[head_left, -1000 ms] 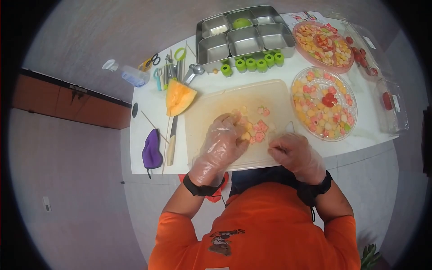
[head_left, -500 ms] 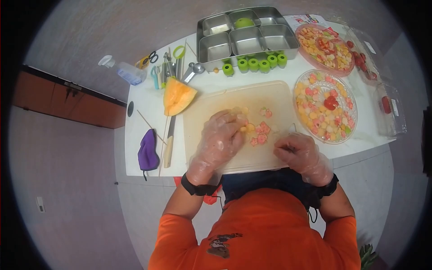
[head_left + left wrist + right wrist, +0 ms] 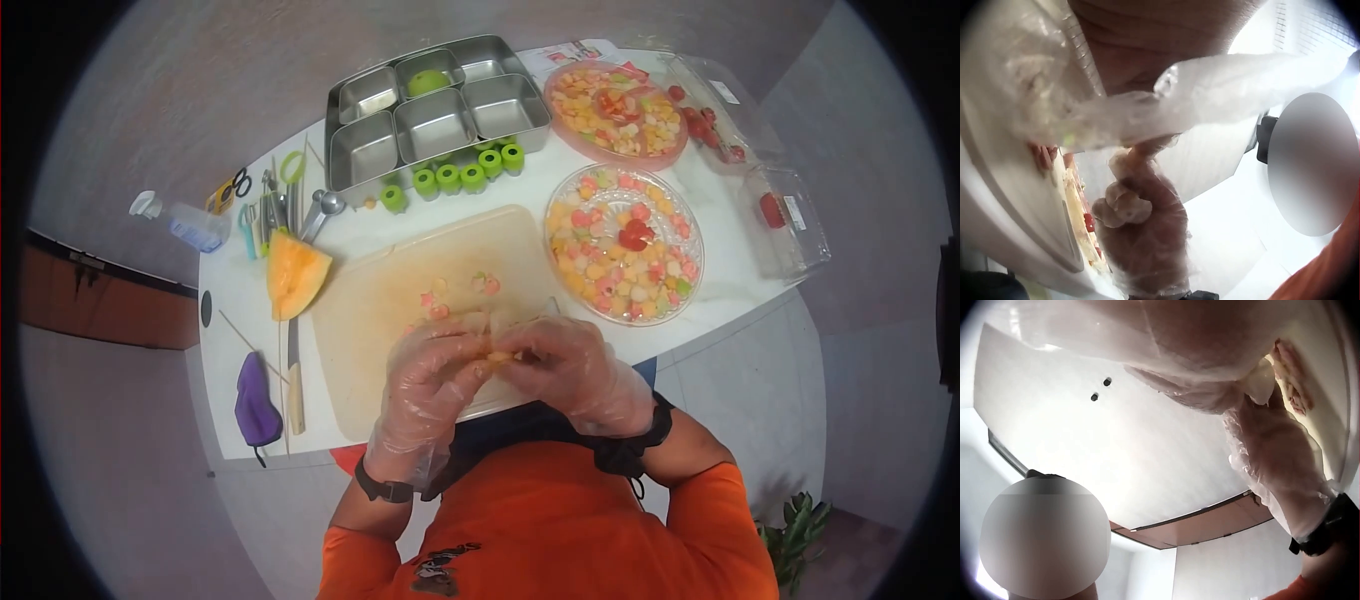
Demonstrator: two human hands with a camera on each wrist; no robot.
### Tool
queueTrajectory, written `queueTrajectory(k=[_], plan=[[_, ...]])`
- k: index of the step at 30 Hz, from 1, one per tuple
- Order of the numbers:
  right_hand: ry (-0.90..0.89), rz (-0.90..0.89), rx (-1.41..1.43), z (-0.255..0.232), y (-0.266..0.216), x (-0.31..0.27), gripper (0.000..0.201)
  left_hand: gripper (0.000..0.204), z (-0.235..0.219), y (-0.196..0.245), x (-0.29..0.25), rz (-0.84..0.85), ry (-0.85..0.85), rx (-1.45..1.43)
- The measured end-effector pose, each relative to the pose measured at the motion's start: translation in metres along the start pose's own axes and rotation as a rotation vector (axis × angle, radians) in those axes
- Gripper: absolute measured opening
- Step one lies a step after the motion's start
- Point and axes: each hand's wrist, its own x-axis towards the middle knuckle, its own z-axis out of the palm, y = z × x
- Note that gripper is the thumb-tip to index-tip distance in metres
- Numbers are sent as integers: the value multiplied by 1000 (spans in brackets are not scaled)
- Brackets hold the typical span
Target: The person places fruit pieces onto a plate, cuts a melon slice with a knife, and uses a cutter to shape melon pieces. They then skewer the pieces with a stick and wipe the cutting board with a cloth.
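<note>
Both hands wear clear plastic gloves and meet over the near edge of the cutting board (image 3: 365, 335). Between their fingertips is a small yellow-orange piece of fruit (image 3: 500, 357), partly covered by the fingers. The left hand (image 3: 430, 372) pinches it from one side and the right hand (image 3: 575, 368) from the other. In the right wrist view, a pale yellow piece (image 3: 1261, 382) shows at the meeting fingertips. Pink, flower-shaped fruit pieces (image 3: 437, 311) lie on the board just beyond the hands.
To the right stand a clear plate (image 3: 610, 212) of fruit pieces, a pink divided tray (image 3: 560, 130) and plastic boxes (image 3: 800, 245). Green-topped cutters (image 3: 448, 180) line a steel compartment tray (image 3: 365, 195). A melon wedge (image 3: 298, 278), a knife (image 3: 295, 400) and a purple cloth item (image 3: 257, 405) lie left.
The left hand has left the fruit on the board, drawing nearer the body, and joined the right hand with a yellow-orange piece. The head view has turned, shifting the table left.
</note>
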Motion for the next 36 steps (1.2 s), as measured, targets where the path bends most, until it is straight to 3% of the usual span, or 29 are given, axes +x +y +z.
queueTrajectory(k=[2,3,5,7,9,10,13,14,16,19,20,22,25,29,31,34,36], plan=[[-131,17,-151,-32,-8,15,21,19,-1,11,5,32,80,84],[-81,46,-121,-45,0,21,18,19,-4,2,4,36,80,76],[-5,108,-153,-75,9,37,18,19,-20,-21,-5,-123,315,21],[22,137,-221,-104,17,60,21,19,-34,-27,-2,-123,381,-81],[-38,329,-212,-123,27,82,20,19,-46,-38,-2,-129,451,-181],[-39,327,-216,-126,28,95,20,20,-49,-49,-2,-131,480,-175],[-122,656,-234,-125,19,128,20,20,-46,-48,-1,-116,531,-154],[-122,655,-238,-126,29,133,20,21,-44,-45,-1,-105,554,-138],[-293,314,-437,-128,56,137,16,21,-50,-56,-4,-106,547,-118],[-437,190,-531,-126,66,141,12,21,-50,-57,-3,-80,533,-63],[-439,188,-526,-125,66,142,12,21,-49,-55,-2,-51,520,-35],[-491,370,-634,-121,54,145,13,21,-48,-52,-1,-41,507,-21],[-499,284,-697,-122,56,144,18,21,-48,-56,-1,-29,495,-5],[-444,421,-704,-119,55,149,13,19,-50,-61,-1,-5,488,47],[-294,231,-805,-121,66,146,7,19,-47,-63,1,-10,506,15],[-209,114,-777,-128,71,148,9,19,-51,-68,-2,-9,546,117],[-162,-10,-737,-119,33,146,14,20,-50,-63,0,-3,551,233]])
